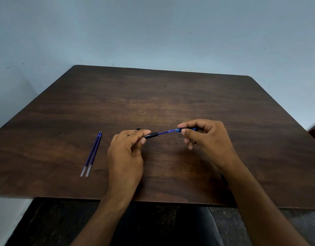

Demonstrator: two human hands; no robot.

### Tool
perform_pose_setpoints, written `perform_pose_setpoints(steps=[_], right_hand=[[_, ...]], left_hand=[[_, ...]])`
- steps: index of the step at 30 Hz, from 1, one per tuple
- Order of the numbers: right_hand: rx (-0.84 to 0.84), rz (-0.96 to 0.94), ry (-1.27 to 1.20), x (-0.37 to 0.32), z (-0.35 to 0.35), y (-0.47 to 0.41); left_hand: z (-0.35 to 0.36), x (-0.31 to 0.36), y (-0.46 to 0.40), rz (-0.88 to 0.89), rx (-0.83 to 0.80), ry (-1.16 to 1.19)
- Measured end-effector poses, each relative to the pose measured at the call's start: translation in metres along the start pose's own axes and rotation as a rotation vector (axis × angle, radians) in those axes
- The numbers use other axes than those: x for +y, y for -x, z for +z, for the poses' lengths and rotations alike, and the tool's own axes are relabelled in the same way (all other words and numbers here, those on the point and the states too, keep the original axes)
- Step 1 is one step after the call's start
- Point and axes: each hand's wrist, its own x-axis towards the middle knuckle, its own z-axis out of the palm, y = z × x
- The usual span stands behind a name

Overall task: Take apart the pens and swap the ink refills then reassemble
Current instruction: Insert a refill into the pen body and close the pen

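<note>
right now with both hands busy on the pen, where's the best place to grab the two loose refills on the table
Grip the two refills around mid-length on the blue shafts, coming down from above with the left hand, which is nearer. They lie flat and side by side on the table, tips pointing away, so one pinch across both could likely lift them together. The clear ends nearest you look easier to tip.

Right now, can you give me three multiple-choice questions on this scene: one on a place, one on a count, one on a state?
1. Where do the loose refills lie on the table?
A. left of the left hand
B. right of the right hand
C. between the hands

2. How many loose refills?
A. one
B. two
C. four

3. The pen is:
A. capped, lying flat
B. parted, refill exposed
C. on the floor

Answers: 1 A, they lie beside the left hand. 2 B, two lie side by side. 3 B, a blue refill spans between the black barrel and the tip piece.
</note>
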Motion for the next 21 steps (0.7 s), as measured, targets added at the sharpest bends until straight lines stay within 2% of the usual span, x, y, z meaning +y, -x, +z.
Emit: perform_pose_setpoints(steps=[12,21], right_hand=[[0.032,0.008,0.005,0.006,-0.003,-0.002],[-0.052,0.032,0.027,0.002,0.008,0.0]], left_hand=[[0.002,-0.002,-0.001,0.015,0.008,0.029],[0.002,-0.001,-0.002,0.026,-0.037,0.004]])
